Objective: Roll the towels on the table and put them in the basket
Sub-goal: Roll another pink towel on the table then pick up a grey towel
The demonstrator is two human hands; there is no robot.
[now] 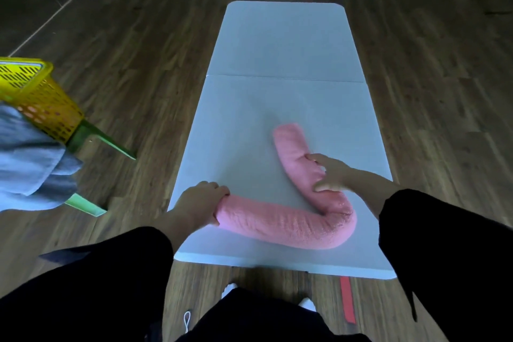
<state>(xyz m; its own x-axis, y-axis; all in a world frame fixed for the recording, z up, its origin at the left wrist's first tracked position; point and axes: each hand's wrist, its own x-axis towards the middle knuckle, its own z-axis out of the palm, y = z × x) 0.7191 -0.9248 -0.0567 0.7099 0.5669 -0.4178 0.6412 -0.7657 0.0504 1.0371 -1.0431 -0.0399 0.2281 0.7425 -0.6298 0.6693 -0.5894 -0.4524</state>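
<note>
While bent on table (277, 44), pink towel roll (280, 223), fingers (219, 189) gripping left end

One desk (277, 50), one pink rolled towel (277, 226), one grey towel (27, 164), one yellow basket (41, 97), two hands.

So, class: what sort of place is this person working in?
Probably an indoor room set up for a chore: wood-look floor, a folding table holding a rolled pink towel, and a yellow basket nearby.
</note>
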